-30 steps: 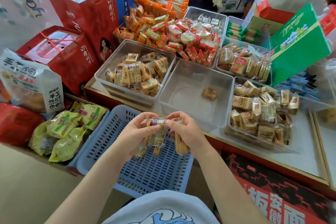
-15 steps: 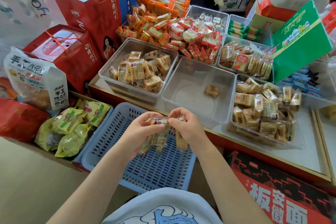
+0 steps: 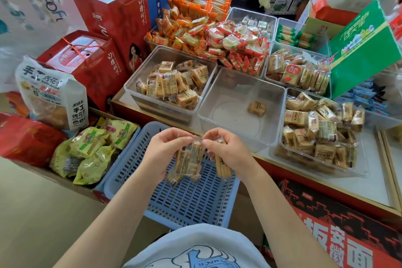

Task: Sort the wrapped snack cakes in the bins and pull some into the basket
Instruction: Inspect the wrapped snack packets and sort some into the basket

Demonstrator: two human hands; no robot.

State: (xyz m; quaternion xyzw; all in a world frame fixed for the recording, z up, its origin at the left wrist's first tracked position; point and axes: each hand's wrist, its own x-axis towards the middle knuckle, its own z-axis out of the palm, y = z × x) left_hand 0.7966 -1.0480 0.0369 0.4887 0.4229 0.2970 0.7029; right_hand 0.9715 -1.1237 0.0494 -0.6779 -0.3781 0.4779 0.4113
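Over the blue slotted basket (image 3: 185, 198) both my hands hold clear-wrapped tan snack cakes. My left hand (image 3: 162, 152) grips a small bunch of wrapped cakes (image 3: 189, 161). My right hand (image 3: 228, 152) pinches the top of that bunch's wrapper and also holds one more cake (image 3: 221, 165) under its palm. Behind the basket stand three clear bins: the left bin (image 3: 139, 80) is half full of cakes, the middle bin (image 3: 230, 98) holds a single cake (image 3: 256, 108), and the right bin (image 3: 361, 172) is heaped with cakes.
Red gift boxes (image 3: 113, 17) and a white bread bag (image 3: 52, 95) stand at the left, with green snack bags (image 3: 91, 150) below them. Orange and red packets (image 3: 208, 35) pile up behind the bins. A green carton (image 3: 365, 48) leans at the right. The counter's edge (image 3: 326, 193) runs diagonally.
Both hands stay together over the basket with the cakes. The fingers have shifted slightly on the wrappers, and the view has tipped a little.
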